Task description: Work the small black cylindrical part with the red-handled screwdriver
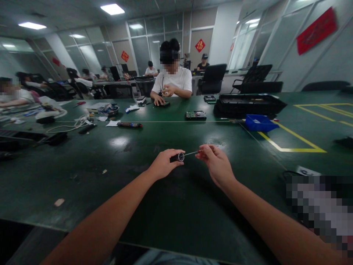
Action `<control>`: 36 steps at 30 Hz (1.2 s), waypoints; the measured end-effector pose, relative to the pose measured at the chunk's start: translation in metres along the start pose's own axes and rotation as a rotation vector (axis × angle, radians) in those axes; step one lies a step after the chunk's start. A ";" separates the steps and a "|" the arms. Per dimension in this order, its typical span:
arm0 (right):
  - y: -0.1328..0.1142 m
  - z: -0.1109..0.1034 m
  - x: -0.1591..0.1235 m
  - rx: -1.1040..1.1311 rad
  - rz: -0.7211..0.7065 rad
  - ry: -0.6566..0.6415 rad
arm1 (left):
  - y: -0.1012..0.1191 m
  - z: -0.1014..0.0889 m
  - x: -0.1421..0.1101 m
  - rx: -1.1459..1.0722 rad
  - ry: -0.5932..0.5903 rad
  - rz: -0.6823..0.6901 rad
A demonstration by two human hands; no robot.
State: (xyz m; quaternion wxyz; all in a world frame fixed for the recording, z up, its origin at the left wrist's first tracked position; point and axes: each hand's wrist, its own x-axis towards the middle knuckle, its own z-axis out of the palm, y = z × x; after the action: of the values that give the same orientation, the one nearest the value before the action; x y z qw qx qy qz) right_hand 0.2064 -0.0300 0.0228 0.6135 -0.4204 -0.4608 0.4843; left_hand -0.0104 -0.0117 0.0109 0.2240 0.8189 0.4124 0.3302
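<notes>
Above the green table, my left hand (pixel 166 162) is wrapped round a short black cylinder (pixel 177 158). The cylinder's round, silver-rimmed end faces toward the right and toward me, and looks hollow or recessed inside. My right hand (pixel 216 162) pinches a thin metal rod (pixel 191 153) between thumb and fingers. From the fingertips the rod runs left, its tip at or very near the cylinder's rim; whether it reaches inside I cannot tell. A bit of something reddish shows at the right fingertips, mostly hidden by them.
On the green table (pixel 154 209) a dark screwdriver-like tool (pixel 129 125) lies ahead left. Farther off are a hard drive (pixel 195 115), a black tray (pixel 248 105) and a blue bin (pixel 260 122). White cables (pixel 73 123) lie left. A person (pixel 172 79) works opposite.
</notes>
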 end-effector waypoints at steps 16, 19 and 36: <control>0.002 -0.007 0.001 -0.351 -0.199 0.066 | -0.002 0.001 0.004 0.144 -0.020 0.007; -0.004 -0.004 -0.004 -0.520 -0.274 0.012 | -0.002 0.002 0.004 0.153 -0.022 0.008; -0.016 -0.004 -0.006 -0.921 -0.429 -0.036 | -0.002 0.008 0.008 -0.044 0.127 -0.079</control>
State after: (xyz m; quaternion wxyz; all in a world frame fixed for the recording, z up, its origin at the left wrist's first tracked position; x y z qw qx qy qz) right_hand 0.2132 -0.0393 0.0363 0.4418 -0.5348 -0.7131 0.1011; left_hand -0.0026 -0.0049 0.0066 0.2282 0.7743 0.4505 0.3814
